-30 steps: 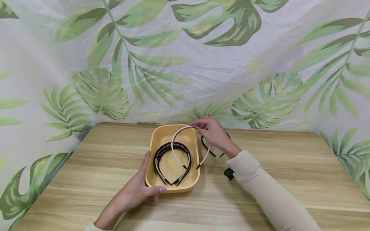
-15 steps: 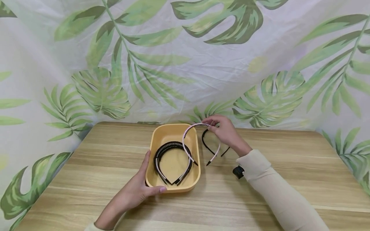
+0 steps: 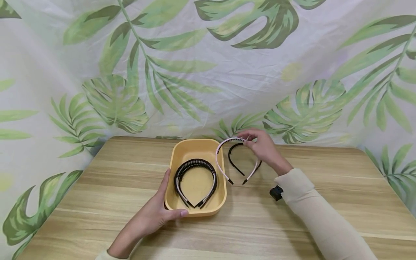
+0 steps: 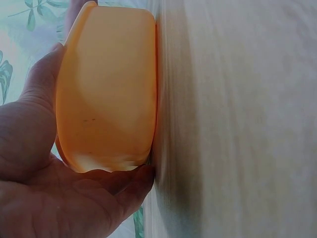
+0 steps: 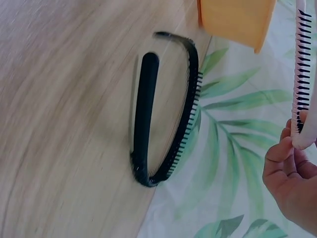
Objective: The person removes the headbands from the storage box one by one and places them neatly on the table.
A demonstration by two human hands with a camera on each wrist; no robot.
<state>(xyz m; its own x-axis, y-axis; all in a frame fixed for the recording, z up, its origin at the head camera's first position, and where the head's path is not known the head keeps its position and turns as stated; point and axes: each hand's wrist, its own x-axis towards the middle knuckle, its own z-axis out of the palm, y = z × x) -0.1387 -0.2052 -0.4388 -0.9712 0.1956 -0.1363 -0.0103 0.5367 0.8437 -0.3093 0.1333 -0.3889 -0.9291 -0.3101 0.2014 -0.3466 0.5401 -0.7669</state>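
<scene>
My left hand [image 3: 152,215] grips the near left corner of a yellow plastic box [image 3: 182,148], its thumb over the rim. In the left wrist view the fingers lie along the box wall [image 4: 111,74]. Several black and pale toothed headbands [image 3: 195,163] lie nested inside the box. Beyond its right rim my right hand [image 3: 263,146] pinches a pink headband [image 3: 217,159] near the top of its arch, tips hanging down. The right wrist view shows dark teeth along the held band [image 5: 303,59]. Behind it a black headband [image 5: 146,104] rests on the table, overlapped by the pink one in the head view.
The wood-grain table [image 3: 113,173] ends at the back against a leaf-patterned cloth [image 3: 182,97]. A small black device [image 3: 276,193] sits at the right cuff.
My right hand has carried the pink headband rightward, from over the box to beside it, in front of the black headband. The left hand and the box have stayed in place.
</scene>
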